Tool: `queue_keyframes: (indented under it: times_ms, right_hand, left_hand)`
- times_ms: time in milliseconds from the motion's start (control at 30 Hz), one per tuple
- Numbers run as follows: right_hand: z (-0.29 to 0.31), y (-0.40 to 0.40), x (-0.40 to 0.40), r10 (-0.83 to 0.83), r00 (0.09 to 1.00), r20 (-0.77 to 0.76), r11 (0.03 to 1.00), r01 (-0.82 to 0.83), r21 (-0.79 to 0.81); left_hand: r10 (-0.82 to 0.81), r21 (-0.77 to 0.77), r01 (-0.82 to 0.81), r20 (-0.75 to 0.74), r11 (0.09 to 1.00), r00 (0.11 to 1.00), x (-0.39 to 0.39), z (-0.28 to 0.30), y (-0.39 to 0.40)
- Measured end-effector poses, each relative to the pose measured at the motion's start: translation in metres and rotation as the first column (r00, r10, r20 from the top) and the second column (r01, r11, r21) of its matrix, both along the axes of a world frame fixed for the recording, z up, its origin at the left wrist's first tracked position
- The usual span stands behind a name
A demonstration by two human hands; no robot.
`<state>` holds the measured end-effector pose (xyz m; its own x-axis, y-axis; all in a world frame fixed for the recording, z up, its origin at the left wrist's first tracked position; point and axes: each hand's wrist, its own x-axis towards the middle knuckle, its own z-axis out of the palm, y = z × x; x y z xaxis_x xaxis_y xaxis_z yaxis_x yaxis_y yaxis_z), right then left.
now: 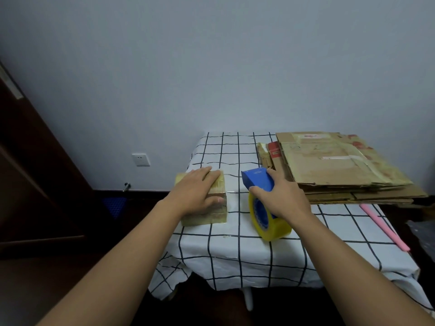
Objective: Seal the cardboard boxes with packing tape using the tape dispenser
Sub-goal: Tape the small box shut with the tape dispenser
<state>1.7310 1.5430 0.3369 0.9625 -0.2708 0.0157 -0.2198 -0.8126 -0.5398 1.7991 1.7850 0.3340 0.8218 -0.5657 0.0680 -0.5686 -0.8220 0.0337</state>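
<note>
At the far left a dark wooden door [28,161] leans into view, and a white wall socket [140,160] sits low on the wall. My left hand [197,192] lies flat on top of the small cardboard box [204,212], fingers [200,175] stretched out straight and pressing down, thumb along the box's right edge. The box stands near the left edge of the worktop [235,255], on its white cloth with black grid lines, and its faces shine with tape. A clear strip of tape [231,184] runs from the box across to the tape dispenser [259,182]. My right hand [282,198] grips the blue dispenser from above, fingers curled round its body, with the yellow tape roll [270,224] resting on the cloth below my palm. Just beyond it, a stack of flattened cardboard boxes [341,165] lies on the right side. A pink stick [383,227] lies near the right edge.
</note>
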Motion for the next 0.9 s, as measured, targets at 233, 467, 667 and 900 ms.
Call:
queue_keyframes:
  times_ms: [233, 467, 667, 900]
  right_hand:
    - [0.001, 0.002, 0.005, 0.018, 1.0, 0.011, 1.0, -0.017, -0.023]
    - [-0.004, 0.0, 0.007, 0.002, 1.0, -0.002, 1.0, -0.002, -0.015]
    - [-0.005, -0.003, 0.007, -0.007, 1.0, -0.013, 1.0, 0.007, 0.001]
    - [-0.004, -0.001, 0.008, 0.005, 1.0, -0.01, 1.0, -0.005, 0.002]
  left_hand:
    - [-0.104, 0.045, 0.101, 0.058, 0.994, 0.993, 0.005, 0.004, -0.001]
    - [-0.05, 0.056, 0.048, 0.037, 0.997, 0.998, 0.003, -0.003, -0.001]
    - [-0.064, 0.093, 0.053, 0.117, 0.994, 0.991, 0.0, 0.0, 0.011]
    - [0.062, -0.065, -0.07, -0.127, 0.995, 0.99, -0.011, 0.004, -0.003]
